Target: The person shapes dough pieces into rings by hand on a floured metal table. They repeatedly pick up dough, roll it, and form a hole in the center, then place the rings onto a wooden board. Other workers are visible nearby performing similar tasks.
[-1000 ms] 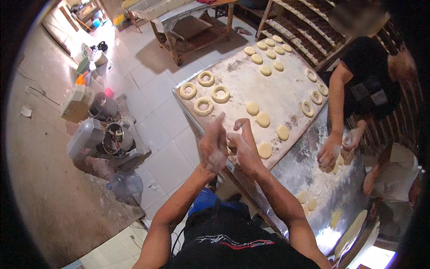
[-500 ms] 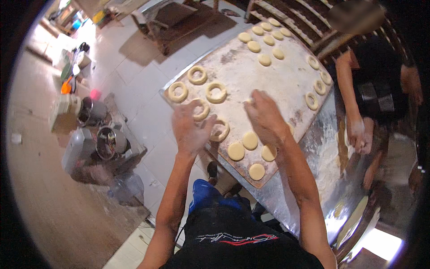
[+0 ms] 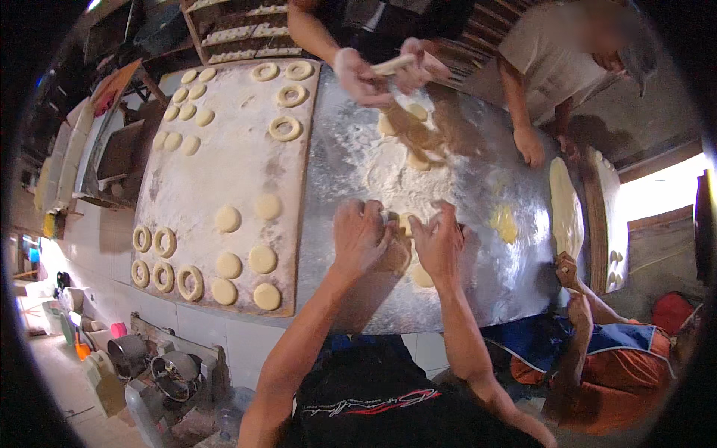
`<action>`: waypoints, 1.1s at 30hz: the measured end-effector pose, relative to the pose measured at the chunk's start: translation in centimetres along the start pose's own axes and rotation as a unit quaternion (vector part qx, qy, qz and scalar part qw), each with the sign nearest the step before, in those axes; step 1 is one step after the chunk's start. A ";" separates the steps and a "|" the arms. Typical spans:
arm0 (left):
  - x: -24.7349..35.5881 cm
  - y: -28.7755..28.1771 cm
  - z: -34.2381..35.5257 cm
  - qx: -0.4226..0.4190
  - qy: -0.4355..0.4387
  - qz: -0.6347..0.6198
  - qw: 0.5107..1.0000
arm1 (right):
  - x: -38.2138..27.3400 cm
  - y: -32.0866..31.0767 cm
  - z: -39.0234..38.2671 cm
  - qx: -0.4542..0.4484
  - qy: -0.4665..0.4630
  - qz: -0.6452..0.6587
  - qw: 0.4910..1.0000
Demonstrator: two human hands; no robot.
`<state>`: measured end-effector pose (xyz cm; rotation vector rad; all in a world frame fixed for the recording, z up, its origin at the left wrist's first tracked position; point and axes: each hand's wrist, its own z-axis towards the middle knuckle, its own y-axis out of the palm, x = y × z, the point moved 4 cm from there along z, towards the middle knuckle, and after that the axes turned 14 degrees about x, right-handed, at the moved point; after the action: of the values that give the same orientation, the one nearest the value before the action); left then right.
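Note:
On the floured metal table, a small pale piece of dough (image 3: 405, 224) lies between my two hands. My left hand (image 3: 361, 235) is curled at its left side, the thumb reaching toward it. My right hand (image 3: 439, 245) bends round the right side, its thumb against the dough. A dough round (image 3: 423, 275) lies just under my right wrist, partly covered. Left of my hands stands a floured board (image 3: 224, 168) with dough rings (image 3: 190, 283) at its near left corner and flat dough rounds (image 3: 262, 259) beside them.
Across the table a person's hands (image 3: 388, 71) hold a strip of dough over the loose flour (image 3: 407, 172). Another person stands far right. At the right edge a person in orange touches a long dough sheet (image 3: 566, 209). Metal pots (image 3: 175, 373) stand low at left.
My view has swung right. Both hands have left the rings and rounds on the board and are now together at the dough on the metal table.

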<state>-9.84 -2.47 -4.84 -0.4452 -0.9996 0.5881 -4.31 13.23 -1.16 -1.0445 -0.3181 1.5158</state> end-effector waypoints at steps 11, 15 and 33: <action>5.4 5.2 -1.7 -0.157 -0.150 -0.046 0.975 | 8.3 -2.7 -1.9 -0.040 0.246 0.362 0.898; 6.9 1.8 -2.0 -0.078 -0.260 -0.261 0.926 | 7.0 -1.8 -1.2 -0.152 0.256 0.444 0.845; 2.0 -9.4 2.8 0.047 -0.077 -0.122 0.988 | -6.5 0.8 0.5 -0.118 0.031 0.343 0.931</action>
<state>-9.10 -8.11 3.47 -0.1917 -1.1502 0.4515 -5.96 7.34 1.33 -1.4900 -0.0864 2.0943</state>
